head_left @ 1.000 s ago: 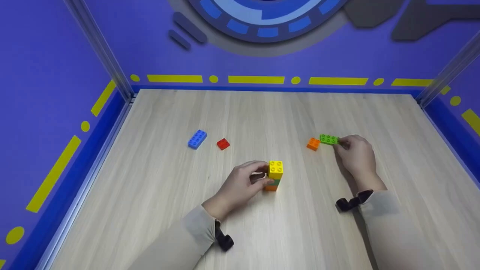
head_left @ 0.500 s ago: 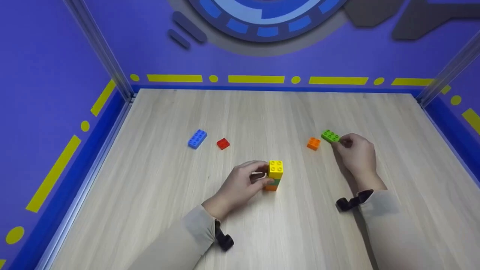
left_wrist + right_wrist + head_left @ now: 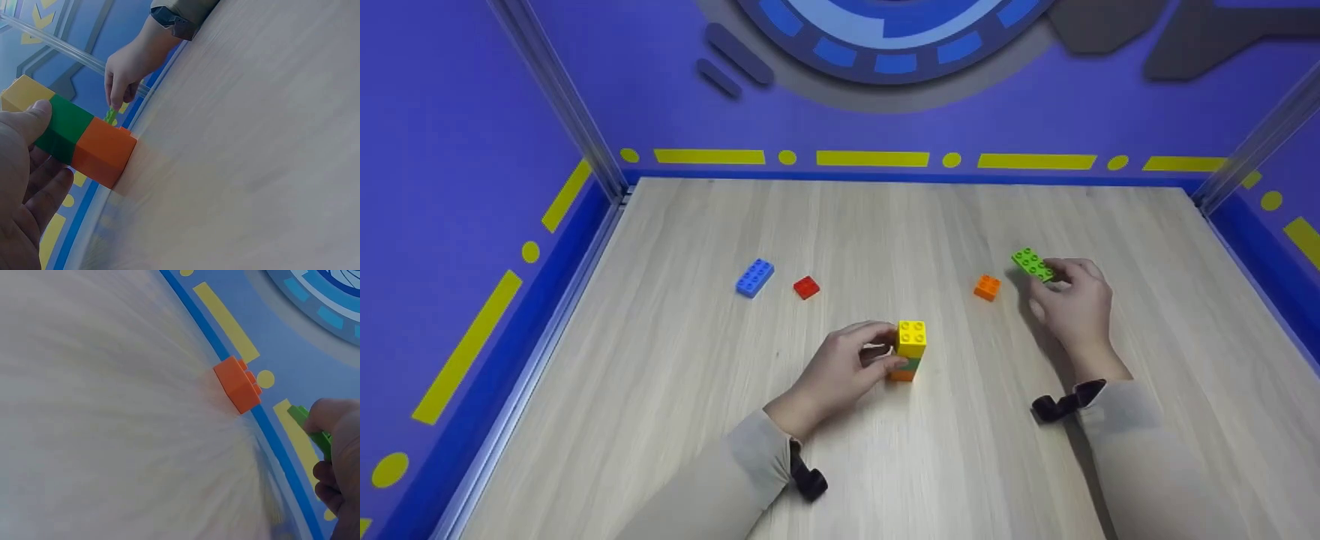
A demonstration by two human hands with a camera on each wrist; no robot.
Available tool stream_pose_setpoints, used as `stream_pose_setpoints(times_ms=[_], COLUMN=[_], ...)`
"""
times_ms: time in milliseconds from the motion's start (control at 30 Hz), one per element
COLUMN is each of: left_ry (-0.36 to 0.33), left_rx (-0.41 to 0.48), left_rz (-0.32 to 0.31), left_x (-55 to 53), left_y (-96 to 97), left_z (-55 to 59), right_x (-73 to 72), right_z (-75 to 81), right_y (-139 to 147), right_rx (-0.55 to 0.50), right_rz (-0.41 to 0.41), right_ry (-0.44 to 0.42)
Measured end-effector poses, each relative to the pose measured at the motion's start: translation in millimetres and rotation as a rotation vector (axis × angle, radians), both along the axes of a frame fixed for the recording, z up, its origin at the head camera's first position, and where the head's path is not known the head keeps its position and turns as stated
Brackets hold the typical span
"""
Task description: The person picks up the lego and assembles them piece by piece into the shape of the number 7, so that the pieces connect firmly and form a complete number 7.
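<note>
My left hand point(image 3: 844, 367) holds an upright stack of toy bricks between thumb and fingers, standing on the table. A yellow brick point(image 3: 912, 339) tops it, a dark green brick point(image 3: 66, 125) sits in the middle and an orange brick point(image 3: 105, 151) is at the bottom. Further right, my right hand point(image 3: 1072, 300) pinches a bright green brick point(image 3: 1032, 264) by its near end, studs up, above the tabletop. In the right wrist view fingers partly cover that green brick point(image 3: 320, 436). Left of it lies a loose small orange brick point(image 3: 987, 288).
On the left of the wooden table point(image 3: 697, 360) lie a long blue brick point(image 3: 755, 278) and a small red brick point(image 3: 806, 288). Blue-purple panels point(image 3: 885, 127) with yellow marks stand around the table's back and sides.
The green brick has turned, come up from the table and moved back and right, away from the loose orange brick, in my right hand. My left hand and its stack stay in place.
</note>
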State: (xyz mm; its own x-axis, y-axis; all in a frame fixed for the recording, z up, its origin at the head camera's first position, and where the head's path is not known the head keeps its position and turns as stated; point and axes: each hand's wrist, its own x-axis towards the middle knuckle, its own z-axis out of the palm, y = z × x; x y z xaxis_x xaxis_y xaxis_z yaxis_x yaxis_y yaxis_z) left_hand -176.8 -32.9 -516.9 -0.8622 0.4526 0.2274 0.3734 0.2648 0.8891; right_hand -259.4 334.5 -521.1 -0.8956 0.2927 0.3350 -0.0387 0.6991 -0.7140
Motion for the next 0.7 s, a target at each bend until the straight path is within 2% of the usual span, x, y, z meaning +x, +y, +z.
stream_pose_setpoints(times_ms=[167,433,567,700], left_ry=[-0.002,0.023,0.024,0.006], left_rx=[-0.003,-0.016,-0.018,-0.017], left_rz=[-0.002,-0.002,0.002,0.011], left_x=[0.3,1.0,0.4,0.9], left_y=[0.6,1.6,1.1,0.6], left_z=[0.9,0.9,0.3,0.1], right_x=[3.7,14.7,20.5,24.8], right_z=[6.1,18.8,27.4,30.5], right_y=[-11.2,-40.0,-55.4,-66.7], right_rx=[-0.09,-0.179,-0.234,-0.248], right_rz=[0.023,0.116,0.176,0.266], right_ry=[0.049,0.106,0.121,0.098])
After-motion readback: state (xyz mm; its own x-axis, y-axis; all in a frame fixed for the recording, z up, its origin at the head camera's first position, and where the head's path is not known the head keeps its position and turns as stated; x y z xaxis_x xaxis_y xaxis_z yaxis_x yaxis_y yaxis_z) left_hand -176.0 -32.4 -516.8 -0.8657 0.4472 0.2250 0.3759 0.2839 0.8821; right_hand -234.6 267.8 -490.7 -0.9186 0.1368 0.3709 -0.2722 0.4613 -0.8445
